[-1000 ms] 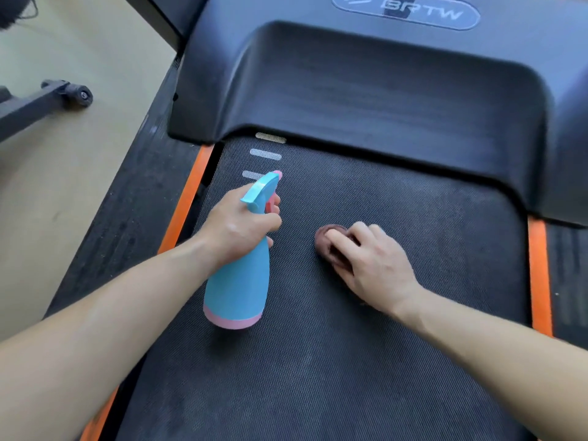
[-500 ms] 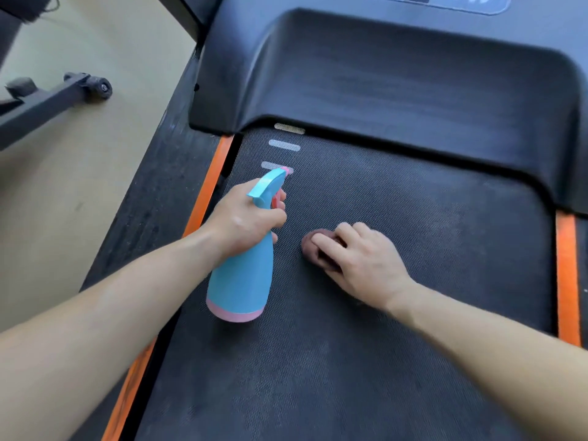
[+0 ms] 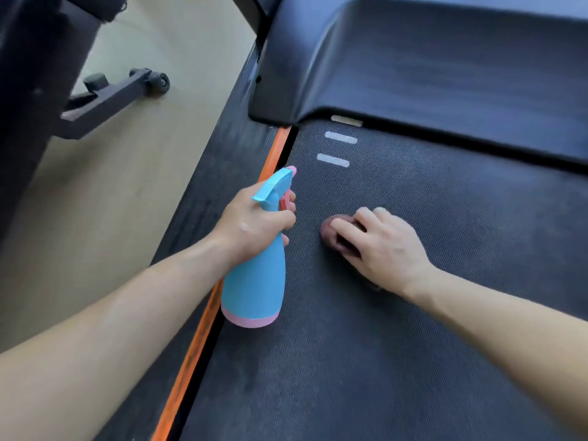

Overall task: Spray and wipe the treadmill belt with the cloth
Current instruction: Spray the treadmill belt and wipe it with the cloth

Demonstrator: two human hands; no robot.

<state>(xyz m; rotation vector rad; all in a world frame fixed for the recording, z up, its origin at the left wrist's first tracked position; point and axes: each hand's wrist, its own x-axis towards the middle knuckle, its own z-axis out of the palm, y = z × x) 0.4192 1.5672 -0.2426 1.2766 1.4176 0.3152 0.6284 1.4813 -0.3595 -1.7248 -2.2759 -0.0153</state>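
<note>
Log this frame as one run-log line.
left hand: grips spray bottle, left edge of treadmill belt | right hand: holds bunched cloth down on it | stage: wiping

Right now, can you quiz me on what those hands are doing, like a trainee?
1. True or false: the left hand grips the blue plastic spray bottle with the pink base.
2. What lies under the right hand? A) a sponge B) a bunched dark reddish cloth C) nothing
3. Fill in: the strip beside the black textured treadmill belt is ____.
Key: 1 true; 2 B; 3 orange.
</note>
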